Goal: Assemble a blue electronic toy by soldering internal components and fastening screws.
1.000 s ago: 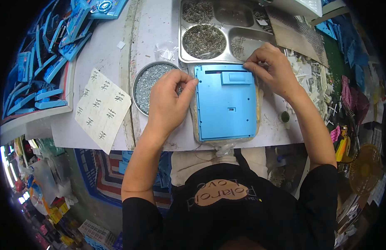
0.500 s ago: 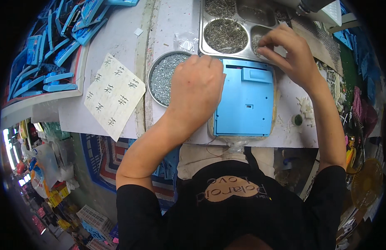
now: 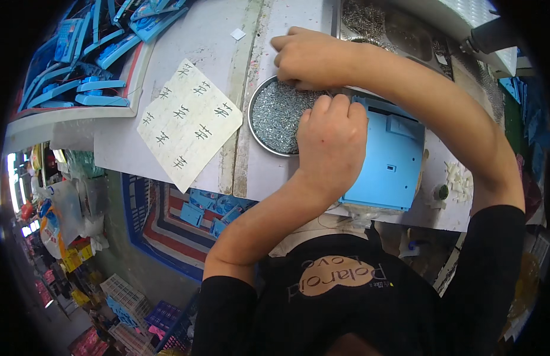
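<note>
My left hand (image 3: 334,136) is closed in a fist over the left edge of a blue plastic housing (image 3: 386,172), its back toward me. What its fingers hold, if anything, is hidden. Beyond it, my right hand (image 3: 307,58) reaches leftward across the far rim of a round metal dish (image 3: 252,118). Its fingers are curled, and I cannot make out anything in them. Small silver screw-like pieces (image 3: 274,115) fill the dish. The housing lies flat, with a slot near its far edge and a small rectangular opening in its face.
A paper sheet with handwritten marks (image 3: 189,127) lies left of the dish. Blue plastic parts (image 3: 88,59) fill a box at the far left. A steel compartment tray (image 3: 408,44) of small metal pieces stands beyond my right forearm. White bits (image 3: 459,181) lie at right.
My right hand has moved left from the steel tray to the far side of the round dish. My left hand stays at the housing's left edge. The whole view has shifted.
</note>
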The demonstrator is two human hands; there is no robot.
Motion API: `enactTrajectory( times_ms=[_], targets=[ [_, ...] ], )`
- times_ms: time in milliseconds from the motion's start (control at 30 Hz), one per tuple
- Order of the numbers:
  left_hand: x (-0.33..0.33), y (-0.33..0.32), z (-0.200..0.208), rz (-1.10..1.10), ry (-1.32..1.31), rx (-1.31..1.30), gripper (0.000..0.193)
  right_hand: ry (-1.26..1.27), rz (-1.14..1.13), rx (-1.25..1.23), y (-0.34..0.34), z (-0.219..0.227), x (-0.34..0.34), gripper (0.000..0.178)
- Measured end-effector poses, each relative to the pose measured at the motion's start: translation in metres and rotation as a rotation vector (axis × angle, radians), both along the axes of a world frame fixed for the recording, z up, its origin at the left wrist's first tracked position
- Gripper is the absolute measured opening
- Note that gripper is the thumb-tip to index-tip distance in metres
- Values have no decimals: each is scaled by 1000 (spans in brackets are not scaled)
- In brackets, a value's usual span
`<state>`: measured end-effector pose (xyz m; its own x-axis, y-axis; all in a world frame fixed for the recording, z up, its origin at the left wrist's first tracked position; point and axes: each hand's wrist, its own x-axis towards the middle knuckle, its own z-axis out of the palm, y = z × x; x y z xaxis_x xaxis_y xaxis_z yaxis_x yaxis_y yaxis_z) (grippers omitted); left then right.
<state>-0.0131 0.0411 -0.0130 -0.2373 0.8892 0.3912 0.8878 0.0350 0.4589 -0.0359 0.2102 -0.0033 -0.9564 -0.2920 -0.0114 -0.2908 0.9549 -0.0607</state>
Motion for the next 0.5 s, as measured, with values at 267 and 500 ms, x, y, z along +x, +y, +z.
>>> enactTrajectory(
  times_ms=[267, 500],
  targets=[
    [-2, 2, 3, 3, -54, 51, 13, -47, -225, -120, -1, 7, 7, 10],
    [-5, 4, 7, -53, -9, 8, 14, 384, -489, -386, -2, 59, 160, 13]
  ],
)
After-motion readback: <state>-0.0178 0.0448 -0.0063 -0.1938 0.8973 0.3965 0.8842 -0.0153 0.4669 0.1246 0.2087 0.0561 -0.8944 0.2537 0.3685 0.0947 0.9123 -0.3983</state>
